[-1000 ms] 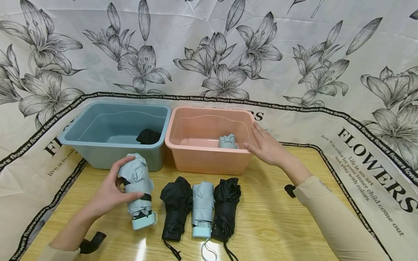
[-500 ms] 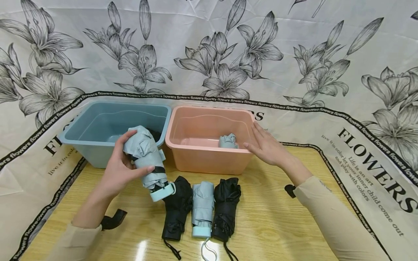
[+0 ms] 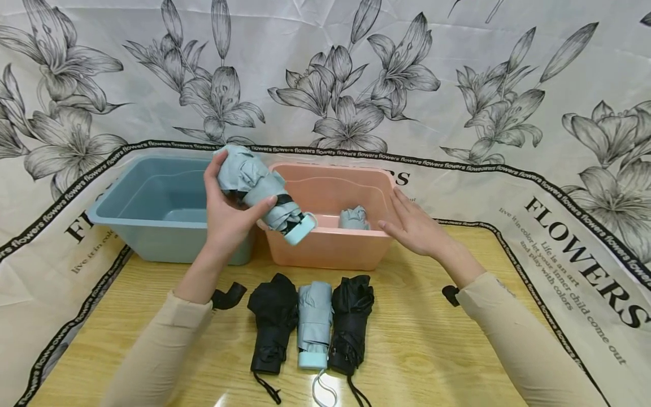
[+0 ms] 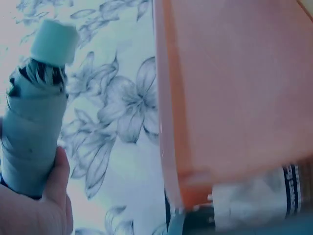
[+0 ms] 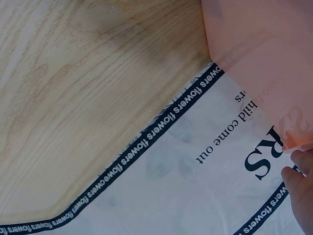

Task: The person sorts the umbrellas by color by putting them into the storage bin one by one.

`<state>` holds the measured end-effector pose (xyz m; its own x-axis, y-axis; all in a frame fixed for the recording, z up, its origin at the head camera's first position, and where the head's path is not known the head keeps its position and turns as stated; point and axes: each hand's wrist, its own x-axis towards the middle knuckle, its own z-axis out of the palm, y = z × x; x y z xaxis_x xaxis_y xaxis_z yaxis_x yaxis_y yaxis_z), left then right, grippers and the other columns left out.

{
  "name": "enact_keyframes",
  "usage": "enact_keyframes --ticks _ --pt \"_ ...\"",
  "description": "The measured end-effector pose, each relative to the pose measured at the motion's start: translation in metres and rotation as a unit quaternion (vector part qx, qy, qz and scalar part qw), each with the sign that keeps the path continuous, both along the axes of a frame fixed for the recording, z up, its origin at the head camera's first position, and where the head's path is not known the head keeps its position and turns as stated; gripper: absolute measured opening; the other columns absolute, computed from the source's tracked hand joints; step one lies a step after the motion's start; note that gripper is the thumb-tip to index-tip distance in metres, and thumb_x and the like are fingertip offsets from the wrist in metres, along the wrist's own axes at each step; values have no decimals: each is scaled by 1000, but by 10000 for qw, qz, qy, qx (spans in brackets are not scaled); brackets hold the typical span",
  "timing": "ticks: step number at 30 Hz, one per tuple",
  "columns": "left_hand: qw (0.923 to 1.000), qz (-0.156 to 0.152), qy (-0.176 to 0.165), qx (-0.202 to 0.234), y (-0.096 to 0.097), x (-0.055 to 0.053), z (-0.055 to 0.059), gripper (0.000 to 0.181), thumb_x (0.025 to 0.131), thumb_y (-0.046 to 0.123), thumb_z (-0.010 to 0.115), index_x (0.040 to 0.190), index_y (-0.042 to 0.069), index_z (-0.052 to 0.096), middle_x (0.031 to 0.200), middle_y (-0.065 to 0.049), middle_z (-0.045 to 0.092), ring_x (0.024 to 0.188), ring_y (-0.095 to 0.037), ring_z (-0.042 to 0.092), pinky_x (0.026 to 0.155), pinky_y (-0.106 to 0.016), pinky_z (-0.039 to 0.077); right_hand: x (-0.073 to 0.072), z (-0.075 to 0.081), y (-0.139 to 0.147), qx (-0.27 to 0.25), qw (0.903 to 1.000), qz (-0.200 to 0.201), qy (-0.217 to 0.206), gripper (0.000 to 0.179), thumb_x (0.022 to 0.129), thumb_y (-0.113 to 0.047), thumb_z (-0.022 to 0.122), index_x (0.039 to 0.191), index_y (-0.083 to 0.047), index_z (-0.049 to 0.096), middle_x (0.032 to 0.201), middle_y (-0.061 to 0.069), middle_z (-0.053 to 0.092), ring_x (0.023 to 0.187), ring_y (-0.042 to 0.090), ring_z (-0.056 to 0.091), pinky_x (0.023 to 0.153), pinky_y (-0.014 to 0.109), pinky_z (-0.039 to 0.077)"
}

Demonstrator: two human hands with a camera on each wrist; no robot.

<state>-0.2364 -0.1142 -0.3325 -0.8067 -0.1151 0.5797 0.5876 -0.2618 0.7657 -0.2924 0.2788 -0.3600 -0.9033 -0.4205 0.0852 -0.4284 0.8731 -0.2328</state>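
Observation:
My left hand (image 3: 229, 217) grips a folded light blue umbrella (image 3: 259, 183), raised and tilted, its pale handle end pointing down and right over the near left rim of the pink bin (image 3: 325, 249). In the left wrist view the thumb lies along the umbrella's wrapped body (image 4: 34, 132). With fingers straight, my right hand (image 3: 414, 226) rests on the right rim of the pink bin. Inside that bin another light blue umbrella (image 3: 354, 218) shows only its crumpled top. In the right wrist view just a few fingertips (image 5: 298, 171) appear at the bin's edge.
A blue bin (image 3: 168, 240) stands left of the pink one, partly behind my left hand. On the wooden table in front lie a black umbrella (image 3: 272, 322), a light blue umbrella (image 3: 314, 319) and another black umbrella (image 3: 351, 322). A flower-printed cloth (image 3: 305, 34) hangs behind.
My left hand has carried the light blue umbrella up and right, from in front of the blue bin to the pink bin's left side, tilting it more. The right hand stays put.

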Motion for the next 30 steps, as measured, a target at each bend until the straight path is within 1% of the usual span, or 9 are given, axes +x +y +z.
enact_keyframes --ticks 5,8,10,14,18,21,25,27,30 --pt "9982 527 6 -285 22 -24 3 100 83 -4 83 161 24 26 149 -6 32 121 -27 53 92 -39 56 0 2 -1 16 10000 27 1 89 108 -58 38 165 2 5 173 19 -4 159 40 4 126 59 11" --pt "9945 728 -33 -749 33 -38 2 99 84 1 85 161 21 27 152 -7 24 123 -23 50 94 -44 55 0 2 -2 40 10000 55 -15 90 108 -59 37 165 3 5 173 20 -4 158 43 6 125 60 11" --pt "9912 769 -46 -1080 40 -47 0 98 84 3 85 161 20 26 153 -10 22 125 -23 48 95 -46 53 0 3 -2 65 10000 57 -33 91 108 -61 36 165 3 5 173 20 -3 158 43 7 125 60 12" --pt "9802 889 -264 -1749 54 -62 -3 98 85 9 86 161 19 25 156 -13 21 131 -26 42 100 -44 49 1 4 -3 115 9999 48 -63 91 108 -62 35 165 2 5 173 20 -4 158 43 6 125 59 12" --pt "9628 1045 -803 -2357 67 -77 -6 101 83 17 89 162 23 26 157 -11 23 135 -27 41 107 -43 45 1 4 -3 119 9999 39 -63 91 108 -62 35 165 2 4 173 20 -4 158 43 6 125 59 12" --pt "9496 976 -1194 -2729 75 -89 -10 102 82 18 89 162 25 26 157 -11 24 138 -28 39 108 -44 46 1 3 -2 127 9999 16 -69 91 108 -61 35 165 2 4 173 21 -4 158 44 6 125 59 12" --pt "9407 616 -1627 -2913 84 -105 -16 101 83 14 89 162 24 26 158 -11 22 141 -30 37 103 -44 51 1 2 -1 123 9999 19 -46 91 108 -61 35 165 3 4 173 21 -3 158 44 7 126 59 12" --pt "9342 459 -1772 -3062 88 -113 -17 100 83 13 89 161 23 27 159 -12 21 142 -31 37 103 -45 51 1 3 -2 106 9999 35 -40 91 108 -61 35 165 2 4 173 20 -3 158 44 7 125 59 13" --pt "9207 195 -1872 -3419 94 -122 -17 101 82 12 90 161 21 28 159 -14 19 139 -33 40 106 -46 48 1 3 -1 88 9999 25 -64 91 108 -61 35 165 2 3 173 20 -4 158 44 7 125 60 12"
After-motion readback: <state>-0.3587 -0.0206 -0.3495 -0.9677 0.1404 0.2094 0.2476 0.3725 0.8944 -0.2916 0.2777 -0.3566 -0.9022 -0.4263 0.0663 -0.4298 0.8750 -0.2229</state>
